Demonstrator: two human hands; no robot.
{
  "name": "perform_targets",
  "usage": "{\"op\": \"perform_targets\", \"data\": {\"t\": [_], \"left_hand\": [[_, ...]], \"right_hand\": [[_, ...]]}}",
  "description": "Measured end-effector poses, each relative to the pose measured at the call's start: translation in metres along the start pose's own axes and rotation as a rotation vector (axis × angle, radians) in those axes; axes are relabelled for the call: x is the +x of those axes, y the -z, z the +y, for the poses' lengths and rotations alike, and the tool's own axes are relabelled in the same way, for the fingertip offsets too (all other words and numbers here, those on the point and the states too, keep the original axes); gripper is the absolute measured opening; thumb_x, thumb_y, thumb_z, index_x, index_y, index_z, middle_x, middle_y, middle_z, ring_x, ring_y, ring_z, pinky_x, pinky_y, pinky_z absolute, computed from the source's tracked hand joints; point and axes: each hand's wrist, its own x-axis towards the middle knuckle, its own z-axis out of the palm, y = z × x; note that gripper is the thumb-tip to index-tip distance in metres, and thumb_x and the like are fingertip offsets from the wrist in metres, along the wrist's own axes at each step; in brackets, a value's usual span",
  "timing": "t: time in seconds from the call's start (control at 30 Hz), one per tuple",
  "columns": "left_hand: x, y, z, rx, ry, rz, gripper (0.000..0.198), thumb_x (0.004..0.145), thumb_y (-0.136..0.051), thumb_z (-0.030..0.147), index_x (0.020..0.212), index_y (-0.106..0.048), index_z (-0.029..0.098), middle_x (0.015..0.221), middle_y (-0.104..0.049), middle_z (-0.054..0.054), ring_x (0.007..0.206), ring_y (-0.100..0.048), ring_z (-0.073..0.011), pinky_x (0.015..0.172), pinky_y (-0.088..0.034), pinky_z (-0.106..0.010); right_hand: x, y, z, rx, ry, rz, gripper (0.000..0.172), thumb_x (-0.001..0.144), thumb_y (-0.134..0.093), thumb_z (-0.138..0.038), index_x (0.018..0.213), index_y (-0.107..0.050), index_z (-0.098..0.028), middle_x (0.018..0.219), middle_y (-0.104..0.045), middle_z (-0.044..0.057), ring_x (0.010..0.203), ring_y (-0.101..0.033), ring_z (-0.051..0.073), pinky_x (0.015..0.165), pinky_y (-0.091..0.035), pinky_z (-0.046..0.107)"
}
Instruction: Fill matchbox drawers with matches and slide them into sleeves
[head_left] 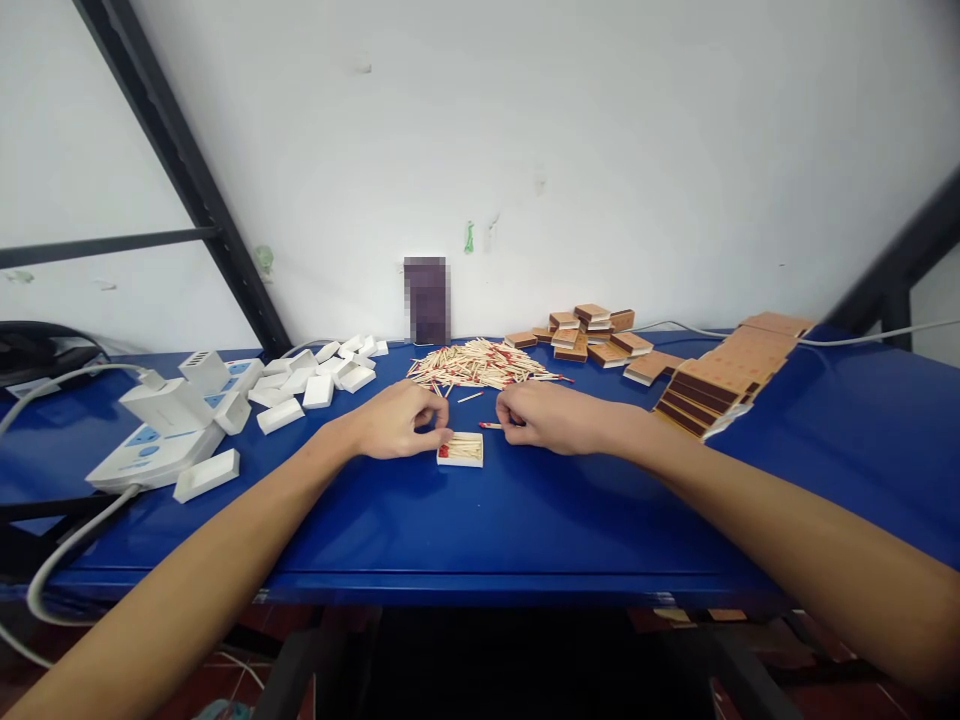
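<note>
— How is the tray (pixel 460 450) looking?

— It is sitting open on the blue table (pixel 525 520), a small white cardboard tray. Pale matchsticks are lying flat in it in a row, with their red heads bunching at its left end. It is looking partly filled.

— And what is the left hand (pixel 397 420) doing?

— It is resting just left of the tray with its fingers curling closed and the fingertips touching the tray's far left corner. I cannot tell whether they are actually pinching the rim.

— The right hand (pixel 551 418)?

— It is lying just beyond and to the right of the tray, fingers closing on a match (pixel 490 425). The match's red tip is poking out leftwards, near the tray's far right corner.

— What is lying around it?

— A pile of matches (pixel 480 365) is spreading out behind the tray. More white trays (pixel 315 378) are lying scattered behind it to the left, with power strips (pixel 165 425) further left. Brown sleeves (pixel 592 335) are lying heaped behind the tray to the right.
</note>
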Motion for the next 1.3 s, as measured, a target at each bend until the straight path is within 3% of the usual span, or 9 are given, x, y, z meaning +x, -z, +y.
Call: {"op": "perform_targets", "data": {"t": [0.23,0.43,0.6,0.8,0.97,1.1,1.2,1.3], "left_hand": [[0.001,0.0,-0.006,-0.273,0.061,-0.113,0.02,0.082,-0.052,0.03,0.075,-0.061,0.014,0.058,-0.048,0.003,0.054,-0.039,-0.0095,0.052,-0.029,-0.022],[0.0,0.004,-0.006,-0.302,0.055,-0.163,0.021,0.082,-0.057,0.034,0.075,-0.058,0.014,0.059,-0.044,0.005,0.054,-0.037,-0.0089,0.052,-0.028,-0.022],[0.001,0.001,-0.007,-0.309,0.051,-0.171,0.02,0.082,-0.057,0.033,0.074,-0.055,0.015,0.058,-0.038,0.006,0.053,-0.035,-0.0086,0.051,-0.028,-0.022],[0.0,0.002,-0.005,-0.288,0.061,-0.168,0.027,0.082,-0.06,0.04,0.075,-0.056,0.015,0.058,-0.037,0.006,0.053,-0.033,-0.0086,0.051,-0.026,-0.023],[-0.002,0.007,-0.001,-0.283,0.059,-0.191,0.033,0.078,-0.065,0.047,0.087,-0.059,0.016,0.063,-0.041,0.005,0.055,-0.038,-0.0094,0.053,-0.029,-0.023],[-0.004,0.005,0.006,-0.185,0.052,-0.143,0.039,0.069,-0.072,0.049,0.086,-0.057,0.018,0.064,-0.043,0.006,0.056,-0.038,-0.0094,0.053,-0.028,-0.023],[-0.003,-0.001,0.011,-0.138,0.025,-0.101,0.034,0.072,-0.068,0.047,0.083,-0.054,0.018,0.061,-0.041,0.006,0.053,-0.037,-0.0091,0.053,-0.029,-0.023],[-0.001,-0.006,0.015,-0.051,-0.011,-0.011,0.03,0.074,-0.064,0.044,0.085,-0.054,0.018,0.059,-0.044,0.006,0.052,-0.039,-0.0094,0.053,-0.028,-0.024]], "right_hand": [[0.0,0.0,-0.013,0.14,0.097,0.185,0.004,0.082,-0.055,-0.017,0.078,-0.055,-0.017,0.072,-0.055,0.001,0.064,-0.045,0.013,0.06,-0.031,0.025],[0.0,-0.008,-0.04,0.302,0.164,0.264,0.007,0.085,-0.054,-0.019,0.079,-0.055,-0.018,0.07,-0.052,-0.002,0.063,-0.044,0.011,0.06,-0.031,0.023],[0.003,-0.019,-0.043,0.335,0.151,0.248,0.007,0.085,-0.054,-0.019,0.078,-0.055,-0.017,0.07,-0.053,-0.002,0.062,-0.044,0.011,0.059,-0.032,0.023],[0.001,-0.016,-0.043,0.296,0.107,0.224,0.006,0.082,-0.055,-0.017,0.076,-0.054,-0.018,0.07,-0.054,-0.001,0.064,-0.046,0.012,0.06,-0.033,0.024],[-0.003,-0.014,-0.042,0.257,0.098,0.261,0.002,0.08,-0.054,-0.018,0.079,-0.053,-0.018,0.075,-0.055,0.001,0.064,-0.045,0.012,0.06,-0.031,0.025],[-0.003,-0.016,-0.039,0.186,0.127,0.276,0.004,0.084,-0.049,-0.019,0.08,-0.051,-0.019,0.077,-0.057,0.001,0.068,-0.047,0.014,0.069,-0.032,0.029],[-0.003,-0.017,-0.036,0.141,0.151,0.296,0.008,0.086,-0.046,-0.021,0.08,-0.051,-0.019,0.081,-0.058,0.001,0.076,-0.05,0.016,0.082,-0.031,0.036],[-0.004,-0.012,-0.036,0.176,0.179,0.321,0.008,0.088,-0.045,-0.022,0.088,-0.053,-0.019,0.092,-0.057,0.004,0.087,-0.05,0.019,0.081,-0.034,0.034]]}}
